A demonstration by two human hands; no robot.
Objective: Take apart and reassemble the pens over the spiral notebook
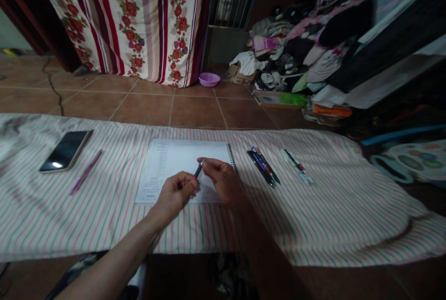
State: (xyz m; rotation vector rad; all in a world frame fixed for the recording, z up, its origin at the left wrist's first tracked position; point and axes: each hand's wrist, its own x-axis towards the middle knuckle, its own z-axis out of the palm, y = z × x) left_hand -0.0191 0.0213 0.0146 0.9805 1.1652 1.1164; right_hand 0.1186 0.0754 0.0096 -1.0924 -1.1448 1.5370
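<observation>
A dark pen (198,170) is held between my two hands, above a white spiral notebook (156,160). My left hand (179,189) is closed round the pen's lower end, where a bit of red shows. At its upper, silvery end, the thumb and fingers of my right hand (223,181) pinch it. The notebook lies on a striped cloth (114,216), its wire binding along the right edge. Right of it lies a bunch of several dark pens (263,166). Farther right is a small group of light and dark pens (297,166). My hands hide part of the page.
On the left of the cloth lie a smartphone (66,151) and a purple pen (86,172). Beyond the cloth are a tiled floor (146,107), a purple basin (209,80) and a floral curtain (149,21). Clothes (278,49) are heaped at the back right.
</observation>
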